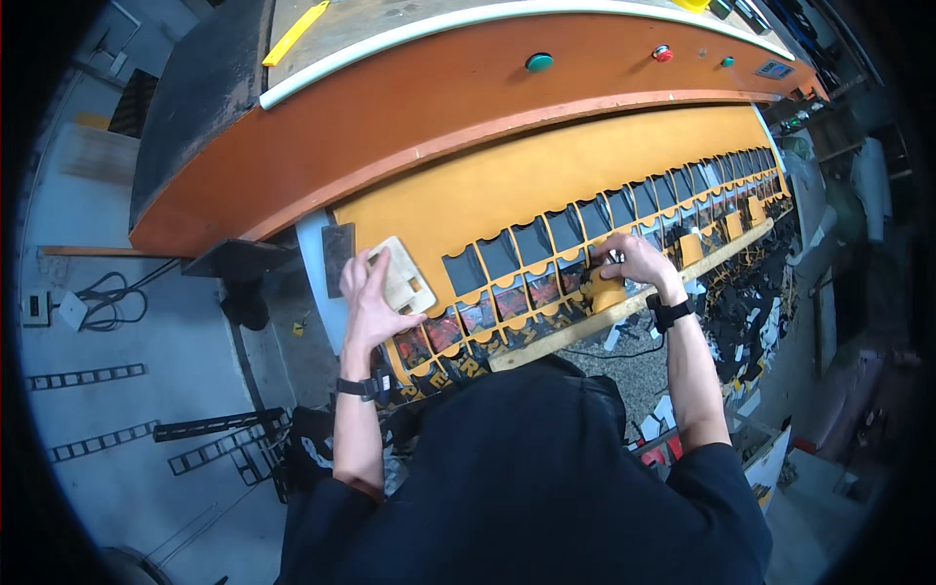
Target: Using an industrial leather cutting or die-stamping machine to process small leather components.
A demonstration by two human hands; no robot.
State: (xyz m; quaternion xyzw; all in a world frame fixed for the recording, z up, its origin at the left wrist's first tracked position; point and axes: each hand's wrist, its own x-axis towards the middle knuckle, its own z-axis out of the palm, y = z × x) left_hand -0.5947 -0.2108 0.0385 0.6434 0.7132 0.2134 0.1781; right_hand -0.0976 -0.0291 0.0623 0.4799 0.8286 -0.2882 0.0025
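My left hand (pixel 365 304) grips the edge of a pale, rounded-corner block (pixel 394 268) with small rectangular cutouts, at the left end of an orange-yellow sheet (pixel 556 164). Thumb and fingers lie on opposite sides of the block. The sheet has a long row of rectangular openings cut through it, with thin strips left between. Farther right, my right hand (pixel 636 261) has its fingers closed on a small orange-yellow cut piece (pixel 605 292) near the sheet's front edge. Its fingertips are partly hidden, so I cannot tell if it holds more than one piece.
An orange machine beam (pixel 439 93) with a green button (pixel 538 62) and a red button (pixel 662 53) spans the far side. A long wooden bar (pixel 546 343) runs along the front edge. Dark and white scraps (pixel 746 322) lie at the right. A yellow knife (pixel 295 34) rests on top.
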